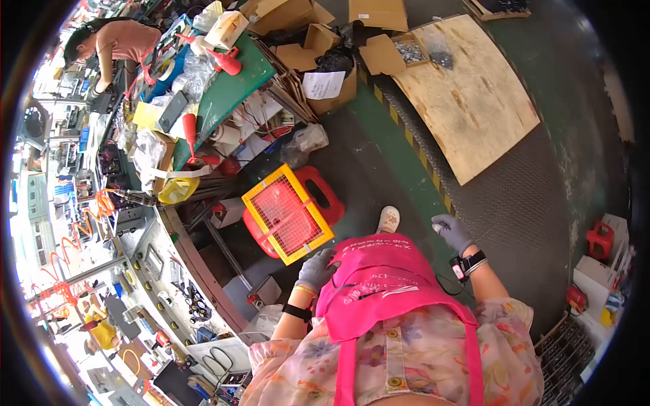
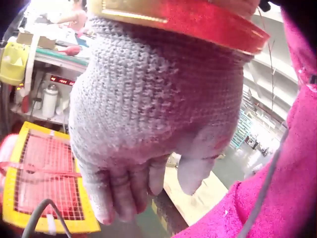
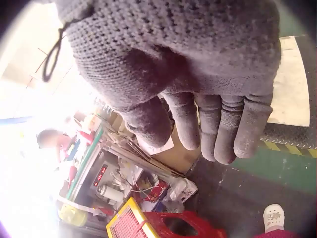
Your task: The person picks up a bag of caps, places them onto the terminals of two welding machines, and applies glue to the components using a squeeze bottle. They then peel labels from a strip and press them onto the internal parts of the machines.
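Note:
My left hand [image 1: 315,271], in a grey knit glove, hangs beside the pink apron [image 1: 379,284] with relaxed fingers and nothing in its grasp. In the left wrist view its fingers point down, with the thumb apart from them. The gloved right hand [image 1: 455,233] is out to the other side, holding nothing; its fingers [image 3: 210,124] are loosely extended in the right wrist view. Nearest to the left hand is a yellow-framed wire mesh panel [image 1: 284,210], lying on a red plastic stool [image 1: 336,206].
To the left stands a green-topped bench [image 1: 237,91] with red squeeze bottles [image 1: 227,62] and a phone [image 1: 174,111]. Cardboard boxes [image 1: 378,15] and a plywood sheet [image 1: 467,95] lie ahead, beside yellow-black floor tape [image 1: 406,132]. Another person [image 1: 125,44] leans over a workbench.

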The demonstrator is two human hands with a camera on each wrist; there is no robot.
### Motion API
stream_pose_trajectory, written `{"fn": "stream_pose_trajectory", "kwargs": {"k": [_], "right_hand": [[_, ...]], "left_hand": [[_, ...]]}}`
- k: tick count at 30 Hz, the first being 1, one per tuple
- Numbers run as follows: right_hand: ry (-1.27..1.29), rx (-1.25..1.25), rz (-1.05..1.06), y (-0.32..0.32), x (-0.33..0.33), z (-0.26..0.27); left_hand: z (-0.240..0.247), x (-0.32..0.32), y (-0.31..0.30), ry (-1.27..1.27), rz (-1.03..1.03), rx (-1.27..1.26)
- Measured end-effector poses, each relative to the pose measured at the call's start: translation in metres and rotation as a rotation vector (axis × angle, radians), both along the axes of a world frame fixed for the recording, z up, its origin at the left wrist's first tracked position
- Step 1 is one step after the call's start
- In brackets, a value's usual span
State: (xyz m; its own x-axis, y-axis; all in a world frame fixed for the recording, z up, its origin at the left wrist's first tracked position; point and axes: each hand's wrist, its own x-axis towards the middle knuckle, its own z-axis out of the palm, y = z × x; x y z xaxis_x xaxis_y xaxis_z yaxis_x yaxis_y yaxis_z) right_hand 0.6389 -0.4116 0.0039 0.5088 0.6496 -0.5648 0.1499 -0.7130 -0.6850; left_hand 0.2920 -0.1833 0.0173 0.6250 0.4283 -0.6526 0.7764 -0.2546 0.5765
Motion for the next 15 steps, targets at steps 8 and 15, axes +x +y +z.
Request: {"fn": "stream_pose_trajectory", "kwargs": {"k": [8, 15], "right_hand": [[0.106, 0.028, 0.193, 0.115, 0.057, -0.019], [0.009, -0.025, 0.427, 0.297, 0.132, -0.039]], "left_hand": [[-0.002, 0.041, 0.054, 0.193, 0.076, 0.141], [-0.082, 0.114, 0.179, 0.093, 0.184, 0.120]]}}
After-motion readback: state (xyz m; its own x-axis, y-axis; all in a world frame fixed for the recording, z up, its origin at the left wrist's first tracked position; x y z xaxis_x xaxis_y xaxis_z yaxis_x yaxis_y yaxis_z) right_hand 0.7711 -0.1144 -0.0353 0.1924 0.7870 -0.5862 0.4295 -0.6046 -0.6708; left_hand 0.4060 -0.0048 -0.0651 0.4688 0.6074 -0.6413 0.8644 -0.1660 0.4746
